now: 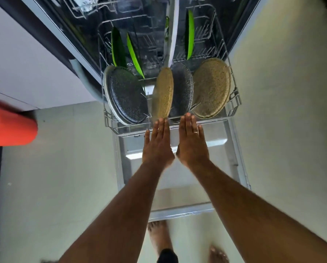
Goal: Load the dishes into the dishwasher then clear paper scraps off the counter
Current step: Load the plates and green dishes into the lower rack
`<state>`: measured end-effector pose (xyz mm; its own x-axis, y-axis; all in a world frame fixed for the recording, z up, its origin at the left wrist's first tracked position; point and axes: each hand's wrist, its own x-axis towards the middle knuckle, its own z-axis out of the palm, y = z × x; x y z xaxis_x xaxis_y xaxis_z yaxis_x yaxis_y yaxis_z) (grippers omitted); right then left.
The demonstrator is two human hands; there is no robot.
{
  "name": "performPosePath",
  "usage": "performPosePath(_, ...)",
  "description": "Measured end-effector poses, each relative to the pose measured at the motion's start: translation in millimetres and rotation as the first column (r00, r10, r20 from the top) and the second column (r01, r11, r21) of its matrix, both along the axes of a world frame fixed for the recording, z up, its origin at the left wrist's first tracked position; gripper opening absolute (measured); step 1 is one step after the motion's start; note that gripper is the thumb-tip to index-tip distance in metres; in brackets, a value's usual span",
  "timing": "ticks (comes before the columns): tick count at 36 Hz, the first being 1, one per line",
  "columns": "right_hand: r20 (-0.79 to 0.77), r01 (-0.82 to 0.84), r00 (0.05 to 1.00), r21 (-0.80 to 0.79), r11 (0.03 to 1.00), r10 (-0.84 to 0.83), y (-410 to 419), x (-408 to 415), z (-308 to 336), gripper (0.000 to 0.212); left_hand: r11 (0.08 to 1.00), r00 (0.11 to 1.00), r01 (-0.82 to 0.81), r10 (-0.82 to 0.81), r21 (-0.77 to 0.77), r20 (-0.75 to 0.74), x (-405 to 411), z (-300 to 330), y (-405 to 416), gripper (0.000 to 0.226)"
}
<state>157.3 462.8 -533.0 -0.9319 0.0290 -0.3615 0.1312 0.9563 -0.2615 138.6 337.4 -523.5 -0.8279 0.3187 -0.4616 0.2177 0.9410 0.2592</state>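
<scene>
Head view: four round speckled plates, two dark (pixel 127 94) and two tan (pixel 212 88), stand on edge in the pulled-out wire rack (pixel 235 95), faces toward the person; green plates (pixel 190 35) stand behind. Left hand (pixel 157 147) and right hand (pixel 192 143) are flat, fingers together, empty, at the rack's front edge.

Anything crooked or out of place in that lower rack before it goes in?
Nothing stands out. The speckled plates and green plates stand on edge in the lower rack; both hands are open and empty near its front edge.
</scene>
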Motion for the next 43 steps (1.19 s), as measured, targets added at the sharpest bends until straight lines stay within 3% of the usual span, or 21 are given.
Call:
performPosePath(7, -0.081, -0.009, 0.997, 0.032, 0.999, 0.012, -1, -48, -4, 0.099, 0.999, 0.998, 0.035, -0.035, 0.005, -0.057, -51, 2, -4, 0.097)
performPosePath(17, -0.093, -0.042, 0.994, 0.086, 0.995, 0.05, 8, -99, -8, 0.101, 0.999, 0.993, 0.044, -0.04, 0.028, -0.108, -103, -5, -4, 0.105)
performPosePath(36, 0.002, -0.073, 0.997, 0.151, 0.986, 0.074, 9, -174, 0, 0.106, 0.998, 0.992, 0.066, -0.066, -0.007, -0.106, -174, -5, -7, 0.111)
performPosePath(43, 0.036, -0.064, 0.998, 0.126, 0.99, 0.06, 12, -221, 14, 0.096, 0.998, 0.997, 0.051, -0.054, -0.041, -0.058, -219, 10, 1, 0.1)
